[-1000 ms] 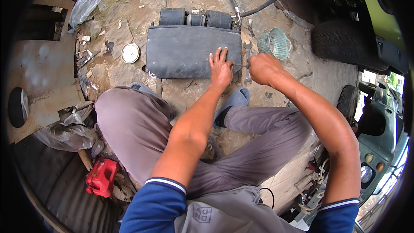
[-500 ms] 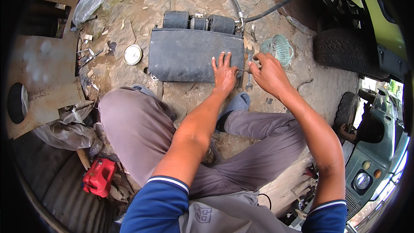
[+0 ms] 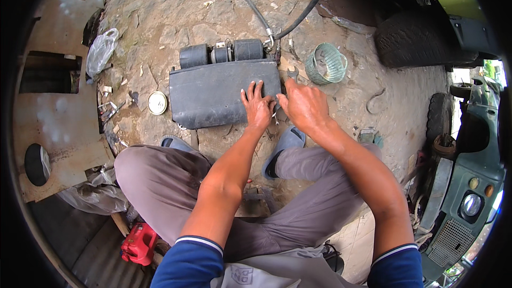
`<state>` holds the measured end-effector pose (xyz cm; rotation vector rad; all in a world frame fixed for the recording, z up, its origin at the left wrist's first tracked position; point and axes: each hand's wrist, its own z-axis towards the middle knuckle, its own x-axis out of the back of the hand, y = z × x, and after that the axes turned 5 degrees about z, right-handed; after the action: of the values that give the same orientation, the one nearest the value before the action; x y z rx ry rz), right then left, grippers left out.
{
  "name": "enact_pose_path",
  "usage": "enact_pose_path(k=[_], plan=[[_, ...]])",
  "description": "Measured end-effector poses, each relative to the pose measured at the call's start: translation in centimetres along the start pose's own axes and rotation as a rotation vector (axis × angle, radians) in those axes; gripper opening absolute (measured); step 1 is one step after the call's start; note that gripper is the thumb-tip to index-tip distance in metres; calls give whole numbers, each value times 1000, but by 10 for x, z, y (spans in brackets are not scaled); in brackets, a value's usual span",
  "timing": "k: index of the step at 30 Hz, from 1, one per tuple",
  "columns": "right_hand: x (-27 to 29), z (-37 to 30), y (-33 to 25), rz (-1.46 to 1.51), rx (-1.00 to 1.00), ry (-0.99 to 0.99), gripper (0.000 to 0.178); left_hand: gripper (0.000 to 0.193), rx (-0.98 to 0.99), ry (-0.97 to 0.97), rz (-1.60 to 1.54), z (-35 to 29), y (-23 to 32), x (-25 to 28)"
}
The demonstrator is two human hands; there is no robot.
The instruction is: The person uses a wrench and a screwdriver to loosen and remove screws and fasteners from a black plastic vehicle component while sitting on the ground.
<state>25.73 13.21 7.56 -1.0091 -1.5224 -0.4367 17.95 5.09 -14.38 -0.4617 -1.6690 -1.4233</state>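
A black plastic car blower unit (image 3: 213, 96) lies on the ground in front of me, with round fan housings (image 3: 194, 56) along its far side. My left hand (image 3: 259, 111) rests on its right part, fingers spread and lying flat, thumb by the right edge. Beside that edge my right hand (image 3: 309, 108) is closed, its fingertips close to the left thumb. Whatever it grips is mostly hidden by the fingers. Just beyond the right hand, the open jaw of a spanner (image 3: 292, 73) shows on the ground; the hand covers the rest of it.
A green plastic basket (image 3: 326, 65) stands to the right of the unit. Black hoses (image 3: 298, 20) run from its far right corner. A round tin lid (image 3: 157, 103) lies at left, near a plastic bag (image 3: 101, 50). Vehicle tyres and bodies line the right side; a red can (image 3: 140, 244) sits lower left.
My view has shifted, so the unit appears lower and further left. The right hand has turned and come closer to the left thumb; the thin metal tool seen between them is now mostly hidden.
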Motion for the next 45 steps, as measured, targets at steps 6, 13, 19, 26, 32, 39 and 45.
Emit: enact_pose_path(k=[6, 13, 19, 26, 32, 39, 45], plan=[[4, -1, 7, -31, 10, -21, 29, 10, -45, 58, -32, 1, -2, -6], [14, 9, 9, -44, 156, -55, 29, 14, -92, -12, -102, 3, -12, 7], [26, 11, 5, -27, 36, -147, 35, 19, -93, -48, -113, 0, -17, 8], [21, 10, 6, 64, 162, -71, 32, 20, -87, -74, -144, 0, -20, 9], [25, 15, 5, 115, -6, -196, 30, 20, -82, -75, -148, 0, -21, 8], [22, 6, 8, 144, -52, -184, 32, 20, -93, -65, -136, 0, -21, 5], [20, 6, 12, 139, -52, -158, 33, 21, -86, -64, -132, -1, -21, 4]])
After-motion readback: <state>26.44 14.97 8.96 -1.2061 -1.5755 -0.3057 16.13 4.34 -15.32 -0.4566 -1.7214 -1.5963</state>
